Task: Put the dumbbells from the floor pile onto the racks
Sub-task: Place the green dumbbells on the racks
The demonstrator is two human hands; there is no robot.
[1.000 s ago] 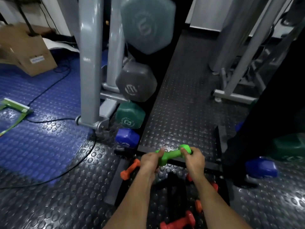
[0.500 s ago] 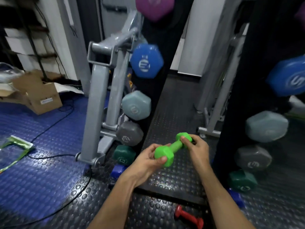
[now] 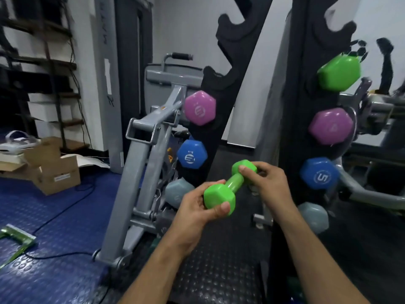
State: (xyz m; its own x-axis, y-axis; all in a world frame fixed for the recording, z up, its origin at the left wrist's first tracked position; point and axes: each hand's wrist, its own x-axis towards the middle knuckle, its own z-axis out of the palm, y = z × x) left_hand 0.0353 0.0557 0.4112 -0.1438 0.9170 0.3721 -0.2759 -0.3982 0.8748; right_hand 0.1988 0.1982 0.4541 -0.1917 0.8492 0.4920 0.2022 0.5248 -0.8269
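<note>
View has tilted up since a second ago: floor pile gone from frame, upper rack slots now visible. Green dumbbell (image 3: 230, 186) is up at chest height between the two black racks, tilted, far end higher. Left hand (image 3: 197, 207) wraps the near head, thumb over it; right hand (image 3: 268, 183) pinches the far head. Left rack (image 3: 221, 69) holds pink, blue, grey dumbbells. Right rack (image 3: 300, 88) holds another green dumbbell (image 3: 338, 73) on top, then pink, blue, grey.

Both forearms are bare to the frame edge; no sleeve is visible. The left hand (image 3: 195, 210) and right hand (image 3: 269, 184) carry no gloves, rings, watch or wristband.
</note>
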